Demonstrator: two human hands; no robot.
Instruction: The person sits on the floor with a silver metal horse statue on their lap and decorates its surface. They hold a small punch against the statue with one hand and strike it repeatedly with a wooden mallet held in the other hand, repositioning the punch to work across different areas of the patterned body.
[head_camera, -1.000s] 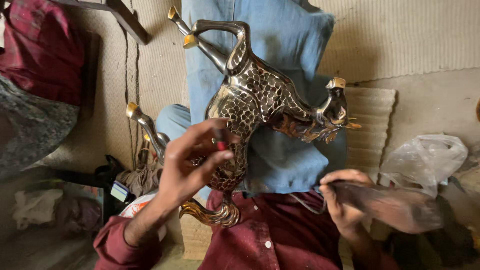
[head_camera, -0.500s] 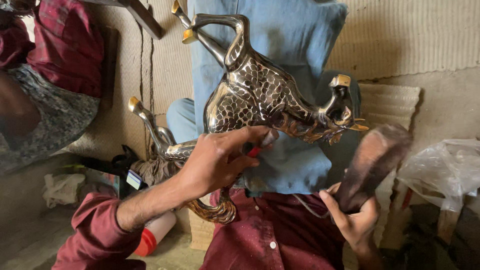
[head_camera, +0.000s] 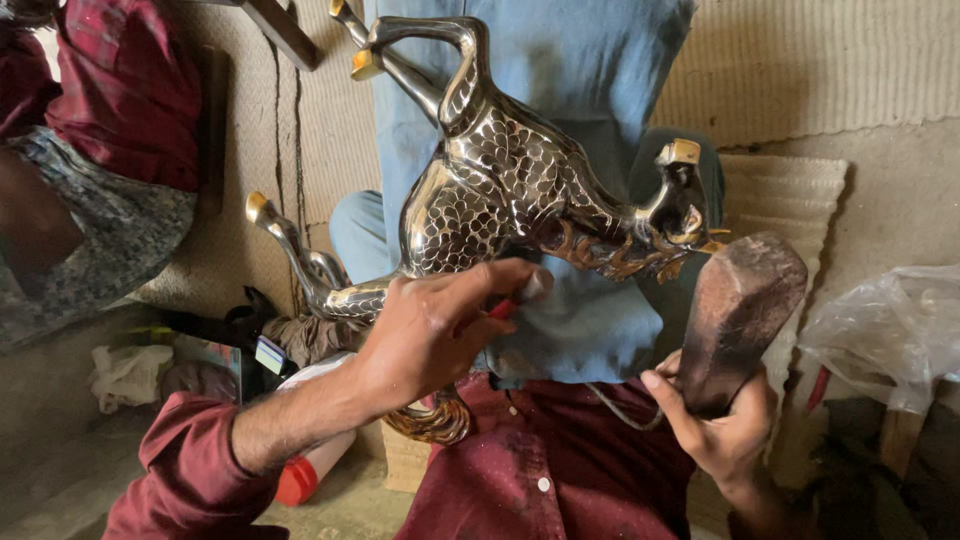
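Note:
A silver metal horse figurine (head_camera: 500, 190) with an engraved scale pattern and gold hooves lies on its side across a blue cloth (head_camera: 590, 90) on my lap. My left hand (head_camera: 430, 335) rests against the horse's belly and pinches a small red-handled tool (head_camera: 505, 308), its tip hidden by my fingers. To the right, my right hand (head_camera: 715, 430) grips a dark, worn wooden block (head_camera: 742, 310), held upright just beside the horse's head without touching it.
Another person in a red checked shirt (head_camera: 120, 90) sits at the upper left. A crumpled clear plastic bag (head_camera: 890, 330) lies at the right. A white bottle with a red cap (head_camera: 300, 480), a white rag (head_camera: 125, 375) and a ribbed mat (head_camera: 780, 190) lie around my lap.
My right hand has swung the wooden block up from lying low and flat to upright near the horse's head. My left hand slid right along the horse's belly with the red tool.

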